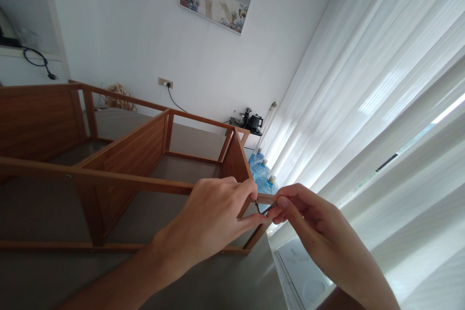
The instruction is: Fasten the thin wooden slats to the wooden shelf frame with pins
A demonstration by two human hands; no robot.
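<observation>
A thin dark bent rod, which looks like a hex key [268,209], lies between my two hands over the near right corner of a wooden frame [145,181]. My right hand [316,225] is closed, pinching the rod's longer arm between thumb and fingers. My left hand [214,218] reaches across the frame's rail, its thumb and index finger curled around the rod's short bent end. Whether a small screw is also held there is too fine to tell. The frame has several upright wooden panels [127,164] between its rails.
White curtains [348,82] hang along the right. Blue water bottles [259,169] stand behind the frame's right end, near a black kettle [254,122] on a small stand. A white appliance or box [303,271] sits low at right. A power cord [176,101] runs from a wall socket [165,82].
</observation>
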